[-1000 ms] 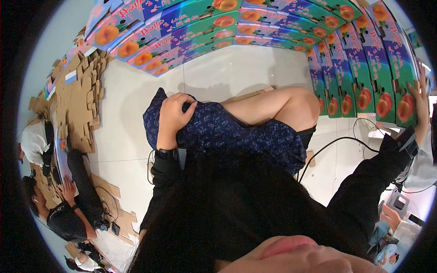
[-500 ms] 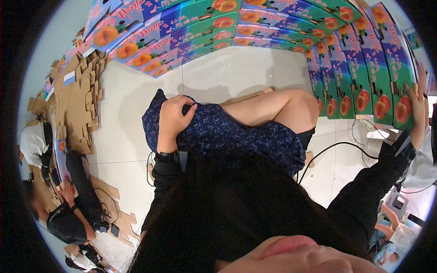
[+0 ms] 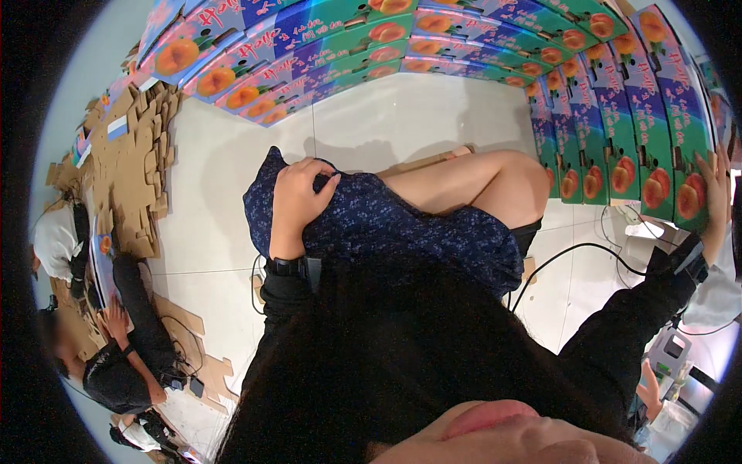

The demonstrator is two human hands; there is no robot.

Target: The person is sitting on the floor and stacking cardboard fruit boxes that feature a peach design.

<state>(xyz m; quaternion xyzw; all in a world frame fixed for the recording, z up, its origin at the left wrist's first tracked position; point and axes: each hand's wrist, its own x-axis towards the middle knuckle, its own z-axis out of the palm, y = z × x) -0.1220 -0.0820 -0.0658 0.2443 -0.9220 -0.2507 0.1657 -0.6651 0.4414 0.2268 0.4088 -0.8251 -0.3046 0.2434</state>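
My left hand [image 3: 303, 203] rests on the dark blue patterned cloth [image 3: 371, 224] over my bent leg. Its fingers curl loosely and the thumb tip meets the index finger, with only cloth visible through the ring they make. Out at the far right, my right hand [image 3: 717, 197] lies along the edge of the end fruit carton [image 3: 686, 143], its fingers stretched out against the printed side. That carton is green, blue and pink with peaches on it, and heads a row of similar ones. Part of the right hand is hard to see near the rim.
Stacked fruit cartons [image 3: 332, 58] curve round the far side. Flattened brown cardboard [image 3: 131, 170] is piled at left, near a seated co-worker [image 3: 116, 379]. A black cable [image 3: 572, 251] loops over the pale tiled floor [image 3: 209, 224]. A grey device [image 3: 669, 352] stands at lower right.
The view has shifted slightly, so the cartons at right and my leg sit a little further right. My right hand remains at the end carton; my left hand keeps its place on the cloth.
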